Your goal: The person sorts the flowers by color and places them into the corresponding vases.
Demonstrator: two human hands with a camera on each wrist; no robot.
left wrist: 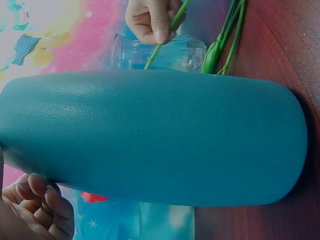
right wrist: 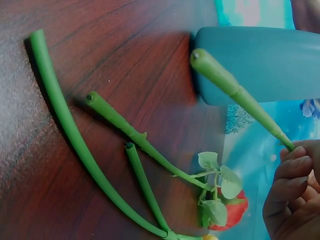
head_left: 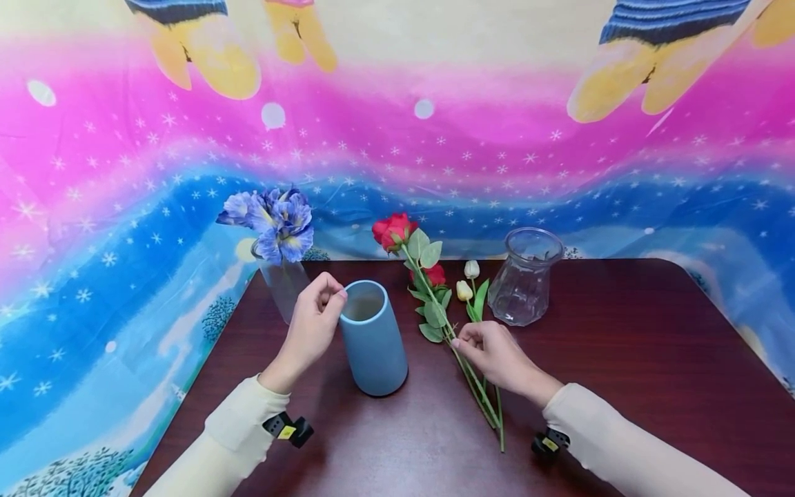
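Nearest, sleeves: two cream sleeves point(head_left: 611, 435) reach in from the lower corners, each with a black wrist camera point(head_left: 292, 429) strapped at the cuff.
Desk: dark red-brown desk point(head_left: 646, 345) with a wood-like grain; carries everything noted below except the backdrop.
Right hand: the right hand point(head_left: 499, 355) pinches a red rose point(head_left: 394, 231) partway along its stem; in the right wrist view the cut end is raised off the desk.
Left hand: the left hand point(head_left: 313, 324) pinches the left side of the rim of the blue vase point(head_left: 375, 352), fingers curled.
Blue vase: upright on the desk, between the hands; mouth free of stems. Fills most of the left wrist view and hides much behind it.
Second rose: another red rose point(head_left: 437, 275) lies on the desk, beneath and beside the held one; the leaves overlap in the head view.
Tulips: cream tulip point(head_left: 464, 290) and white tulip point(head_left: 472, 269), just right of the roses; the right hand partly covers their stems.
Glass vase: clear glass vase point(head_left: 522, 293), upright behind the right hand.
Iris vase: translucent vase point(head_left: 279, 290) holding blue-purple irises point(head_left: 279, 224), behind the left hand, which partly blocks it.
Backdrop: printed cloth point(head_left: 373, 138), pink and blue, behind the desk.
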